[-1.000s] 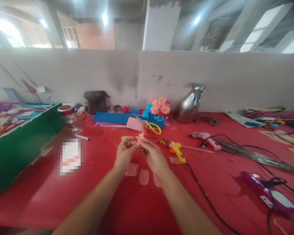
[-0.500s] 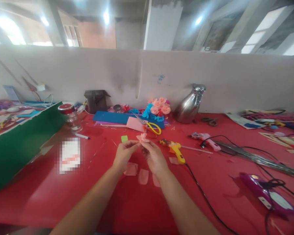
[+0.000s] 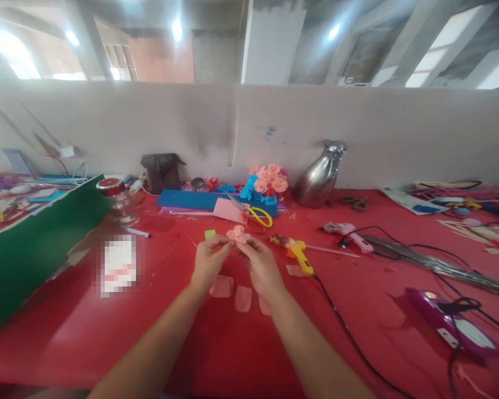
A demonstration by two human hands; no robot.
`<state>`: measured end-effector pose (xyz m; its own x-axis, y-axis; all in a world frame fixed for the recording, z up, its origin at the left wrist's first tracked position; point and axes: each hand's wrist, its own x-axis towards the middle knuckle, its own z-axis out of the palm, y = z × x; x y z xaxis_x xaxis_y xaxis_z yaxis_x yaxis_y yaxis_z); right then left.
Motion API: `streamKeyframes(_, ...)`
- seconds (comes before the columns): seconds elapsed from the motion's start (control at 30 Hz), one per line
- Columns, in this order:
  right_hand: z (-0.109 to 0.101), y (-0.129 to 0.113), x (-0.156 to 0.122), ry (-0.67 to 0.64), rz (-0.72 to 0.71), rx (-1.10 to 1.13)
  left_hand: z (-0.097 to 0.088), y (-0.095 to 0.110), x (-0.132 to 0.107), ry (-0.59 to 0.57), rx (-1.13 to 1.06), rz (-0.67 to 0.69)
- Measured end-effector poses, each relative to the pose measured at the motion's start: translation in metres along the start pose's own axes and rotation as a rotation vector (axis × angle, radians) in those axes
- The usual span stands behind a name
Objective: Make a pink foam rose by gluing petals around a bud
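Note:
Both hands meet over the middle of the red table point(image 3: 87, 327). My left hand point(image 3: 208, 263) and my right hand point(image 3: 261, 267) pinch a small pink paper flower point(image 3: 238, 235) between their fingertips, holding it a little above the table. Under my wrists lie three loose pink petal pieces point(image 3: 243, 297). A yellow glue gun point(image 3: 296, 252) rests just right of my right hand, its black cord running toward me. Yellow-handled scissors point(image 3: 258, 215) lie behind the flower.
A green board point(image 3: 33, 244) leans at the left beside a glass jar point(image 3: 117, 200). Blue and pink foam sheets point(image 3: 191, 200), a paper-flower bouquet point(image 3: 266, 184) and a steel jug point(image 3: 321, 176) stand at the back. A pink glue gun point(image 3: 344, 230), wires point(image 3: 432, 265) and a purple tool point(image 3: 453, 327) lie right.
The pink flower has been turned between my fingertips and its petals now look flatter and more spread. My hands stay in about the same place.

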<state>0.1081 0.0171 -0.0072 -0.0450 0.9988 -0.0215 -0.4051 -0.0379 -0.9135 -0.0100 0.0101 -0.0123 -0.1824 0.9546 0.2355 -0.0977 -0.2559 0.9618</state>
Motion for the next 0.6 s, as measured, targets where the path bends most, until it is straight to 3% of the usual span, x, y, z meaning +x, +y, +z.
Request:
streamKeyframes(0.27,0.006,-0.010,-0.009,0.004,-0.183,-0.221,0.001,0.007,-0.004,0.049,0.078,0.073)
streamKeyframes(0.47,0.003,-0.008,-0.008,-0.013,-0.288,-0.285,0.003,0.005,-0.001,-0.080,-0.249,-0.097)
streamKeyframes(0.6,0.002,-0.007,-0.010,0.010,-0.373,-0.357,0.002,-0.001,0.003,-0.067,-0.369,-0.162)
